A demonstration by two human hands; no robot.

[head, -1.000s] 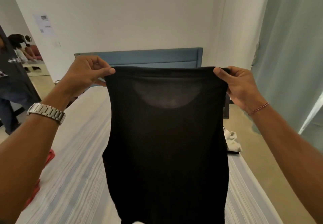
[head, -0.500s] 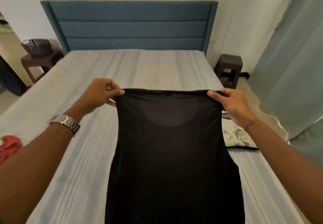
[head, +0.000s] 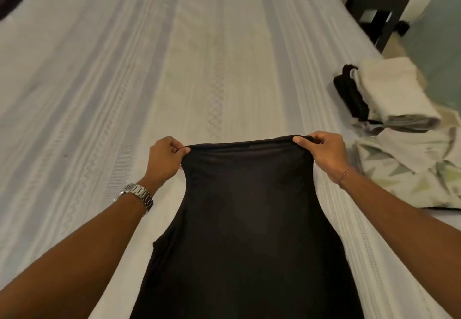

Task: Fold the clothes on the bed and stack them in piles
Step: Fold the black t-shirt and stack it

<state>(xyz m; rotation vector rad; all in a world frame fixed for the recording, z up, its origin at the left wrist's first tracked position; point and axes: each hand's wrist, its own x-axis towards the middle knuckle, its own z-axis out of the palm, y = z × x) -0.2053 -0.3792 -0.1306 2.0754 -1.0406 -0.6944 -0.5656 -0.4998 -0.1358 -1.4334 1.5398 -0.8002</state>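
You hold a black garment (head: 245, 219) over the bed (head: 99, 82), a thin, matte knit with a sleeveless cut curving in at its left side. Your left hand (head: 163, 161) pinches its top left corner and your right hand (head: 324, 154) pinches the top right, fingers curled round the folded edge, which runs taut between them. The bedspread is pale, woven in raised zigzag stripes. Right of the garment lies a leaf-printed cloth (head: 409, 176), and beyond that a folded white towel (head: 394, 92) on dark clothes (head: 349, 94). A steel watch (head: 138, 195) rings your left wrist. Since half a second ago the garment has dropped lower toward the bed, and the headboard has left view.
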